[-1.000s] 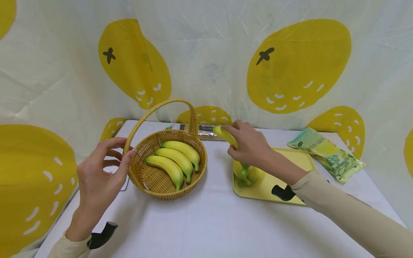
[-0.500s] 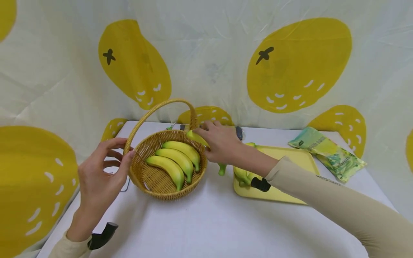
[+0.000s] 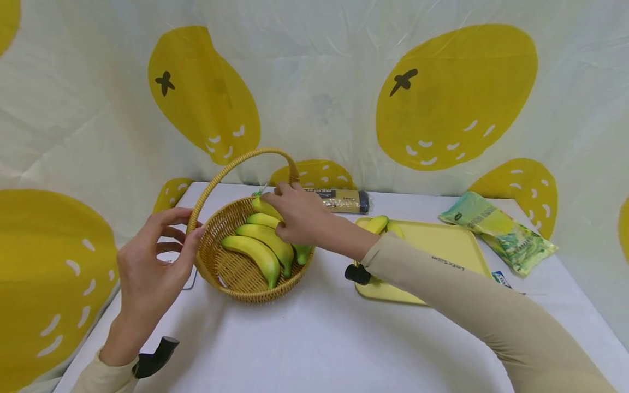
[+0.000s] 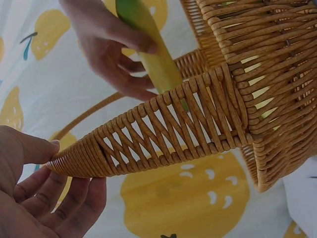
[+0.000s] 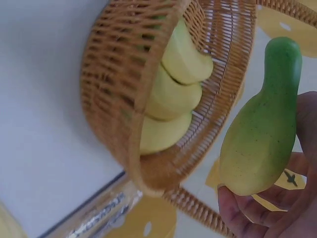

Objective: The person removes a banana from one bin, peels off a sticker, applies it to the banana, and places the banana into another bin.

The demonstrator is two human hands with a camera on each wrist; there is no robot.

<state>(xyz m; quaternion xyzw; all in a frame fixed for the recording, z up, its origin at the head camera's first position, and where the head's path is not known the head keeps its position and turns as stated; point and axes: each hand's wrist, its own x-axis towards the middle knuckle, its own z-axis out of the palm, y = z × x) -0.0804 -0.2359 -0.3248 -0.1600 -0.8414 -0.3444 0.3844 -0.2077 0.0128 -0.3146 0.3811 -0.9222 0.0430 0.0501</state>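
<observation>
A wicker basket (image 3: 231, 295) with a tall arched handle stands left of centre, and three bananas (image 3: 253, 256) lie side by side inside it. My left hand (image 3: 152, 267) pinches the left side of the handle between thumb and fingers, as the left wrist view also shows. Over the basket's right rear side, my right hand (image 3: 302, 215) grips another banana (image 5: 262, 134), its green stem end pointing away from the palm in the right wrist view. In the head view, the hand hides the middle of that banana. More bananas (image 3: 378, 224) lie on a yellow tray (image 3: 442, 240), partly behind the right forearm.
A green and yellow packet (image 3: 498, 229) lies beyond the tray's right side. Behind the basket is a black and gold wrapped roll (image 3: 344, 201). A small blue and white item (image 3: 501, 279) sits by the tray's right edge. A patterned cloth hangs behind the table.
My right hand has carried a banana leftward from above the tray to over the basket. My left hand has stayed on the handle.
</observation>
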